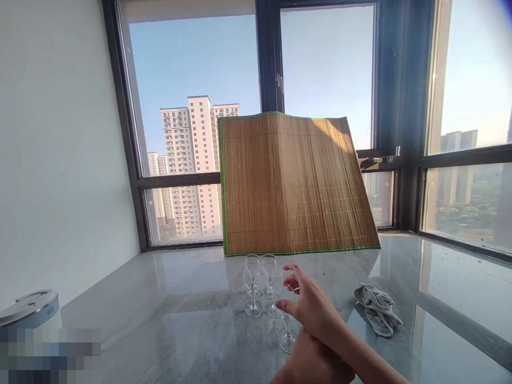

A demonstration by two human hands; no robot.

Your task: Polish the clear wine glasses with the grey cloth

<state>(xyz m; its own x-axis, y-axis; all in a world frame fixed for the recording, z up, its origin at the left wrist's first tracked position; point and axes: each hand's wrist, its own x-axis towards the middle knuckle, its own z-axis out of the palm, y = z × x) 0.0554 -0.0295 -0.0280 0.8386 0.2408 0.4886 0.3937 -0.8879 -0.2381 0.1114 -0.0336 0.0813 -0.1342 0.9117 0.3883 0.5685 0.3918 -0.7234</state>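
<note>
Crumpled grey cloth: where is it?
Head view, right side: the crumpled grey cloth lies on the glossy surface, right of the stemmed glasses, in front of the slatted mat.

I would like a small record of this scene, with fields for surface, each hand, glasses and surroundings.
Surface: glossy gray tabletop
Right hand: half curled about the nearest stemmed glass; contact unclear
Left hand: at the right forearm; fingers not clearly visible
Other glasses: grouped upright, beyond the nearest one
Cloth: crumpled, right of the glasses
Mat: brown, green-edged, standing before the window
Far left: lidded container, partly pixelated
</note>
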